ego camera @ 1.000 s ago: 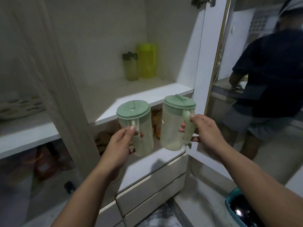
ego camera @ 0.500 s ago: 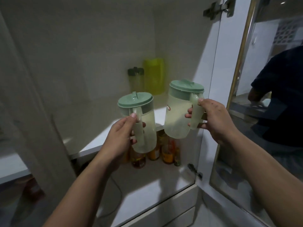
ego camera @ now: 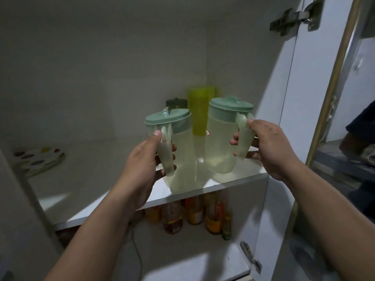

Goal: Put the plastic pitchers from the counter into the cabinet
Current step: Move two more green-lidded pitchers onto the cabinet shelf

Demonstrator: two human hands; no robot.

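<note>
White cabinet [ego camera: 101, 57] open before us, our left hand [ego camera: 142, 159] clenched on one pitcher's [ego camera: 178, 155] handle, our right hand [ego camera: 272, 147] gripping the other pitcher [ego camera: 221, 142], both over the shelf [ego camera: 233, 179] edge, yellow container [ego camera: 199, 110] behind, bottles [ego camera: 194, 216] below.

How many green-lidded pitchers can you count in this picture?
2. One pitcher is in the left hand, one pitcher in the right hand, both at the shelf edge.
</note>
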